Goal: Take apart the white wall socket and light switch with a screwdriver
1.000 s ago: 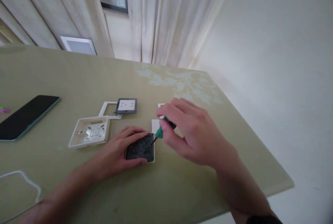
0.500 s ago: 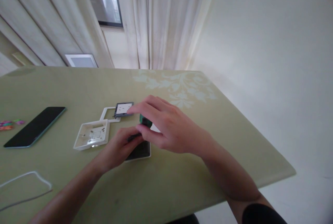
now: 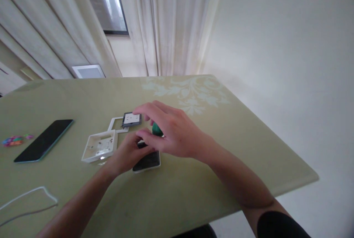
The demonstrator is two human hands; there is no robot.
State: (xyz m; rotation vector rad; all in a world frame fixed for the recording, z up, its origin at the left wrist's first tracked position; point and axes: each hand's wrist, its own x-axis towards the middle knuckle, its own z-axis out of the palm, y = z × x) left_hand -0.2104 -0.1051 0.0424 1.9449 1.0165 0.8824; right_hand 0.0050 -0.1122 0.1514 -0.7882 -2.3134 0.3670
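My right hand (image 3: pixel 173 131) curls around a green rounded handle (image 3: pixel 157 130), which looks like a screwdriver's. Its index finger and thumb are apart, and the tool's shaft is hidden. Close beside it, my left hand (image 3: pixel 128 151) has its fingers pressed together over a dark, white-rimmed switch or socket panel (image 3: pixel 146 162) lying on the table. What the left fingertips grip is covered by the right thumb. Just left of the hands sits an open white wall box (image 3: pixel 100 146). Behind that lie a white square frame (image 3: pixel 113 124) and a white socket insert (image 3: pixel 131 119) with a dark border.
A black phone or tablet (image 3: pixel 44 141) lies on the left of the table (image 3: pixel 221 149), with small colourful pieces (image 3: pixel 13 141) beyond it. A white cable (image 3: pixel 42 187) loops at the lower left. Curtains (image 3: pixel 177 24) and a pale wall stand behind.
The view has shifted slightly, so the table items sit a little lower and to the right. My right hand has turned a little around the green handle, its thumb now further left over the left fingers.
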